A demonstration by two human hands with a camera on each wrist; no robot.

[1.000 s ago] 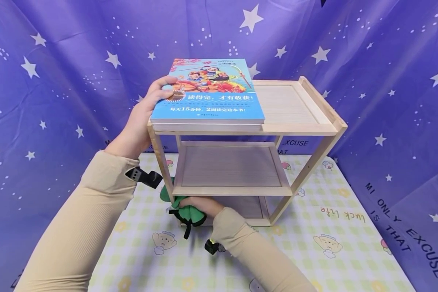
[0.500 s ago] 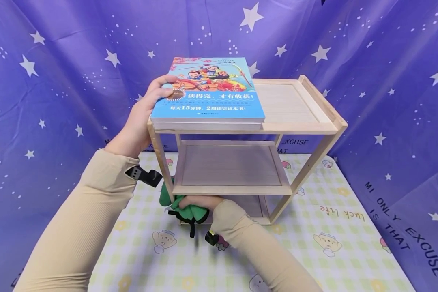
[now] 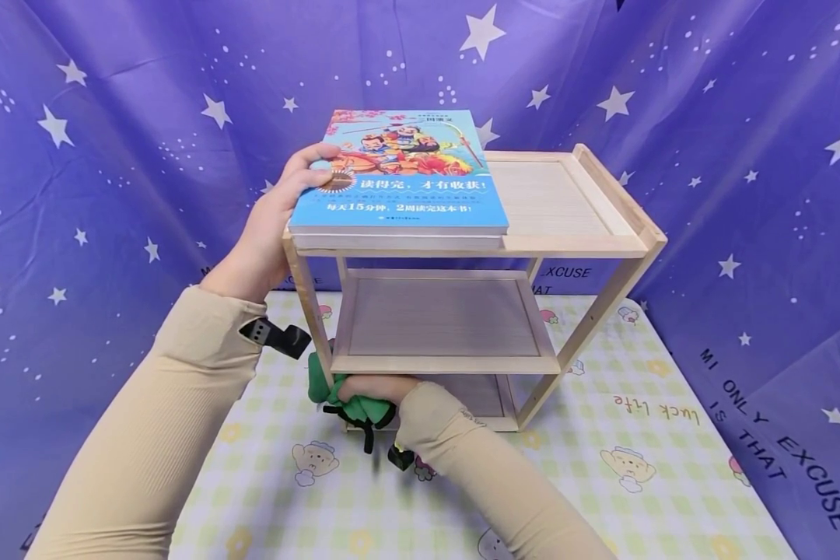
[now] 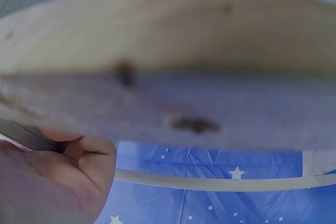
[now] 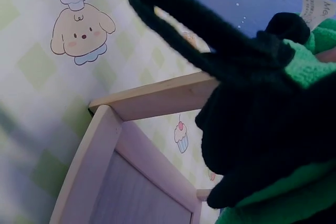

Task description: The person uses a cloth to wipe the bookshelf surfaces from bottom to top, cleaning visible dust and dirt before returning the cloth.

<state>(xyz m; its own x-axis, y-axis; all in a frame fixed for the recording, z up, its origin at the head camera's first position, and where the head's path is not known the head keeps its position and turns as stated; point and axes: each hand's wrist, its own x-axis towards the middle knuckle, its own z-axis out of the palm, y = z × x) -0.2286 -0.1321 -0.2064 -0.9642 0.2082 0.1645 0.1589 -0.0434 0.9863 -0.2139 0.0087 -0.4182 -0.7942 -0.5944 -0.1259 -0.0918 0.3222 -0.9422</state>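
A three-tier wooden shelf (image 3: 567,194) stands on the table, with blue-covered books (image 3: 406,206) stacked on the left of its top. My left hand (image 3: 269,210) grips the upper left side of the shelf, its thumb and a finger over the book's edge. Around the lower left post, beneath the middle tier, my right hand (image 3: 381,386) holds a green towel (image 3: 364,408) with black trim. In the right wrist view the towel's black hanging loop (image 5: 184,19) and a white tag (image 5: 317,11) show. The right fingertips are hidden behind cloth and post.
A checked tablecloth (image 3: 588,467) with cartoon prints covers the table. Purple star-patterned curtain (image 3: 182,78) hangs behind and on both sides. The middle tier (image 3: 441,315) and bottom tier (image 3: 486,400) lie close above and beside my right hand.
My right hand and the towel shift slightly back and forth at the lower left post, a little leftward most recently. The left hand, books and shelf keep their places.
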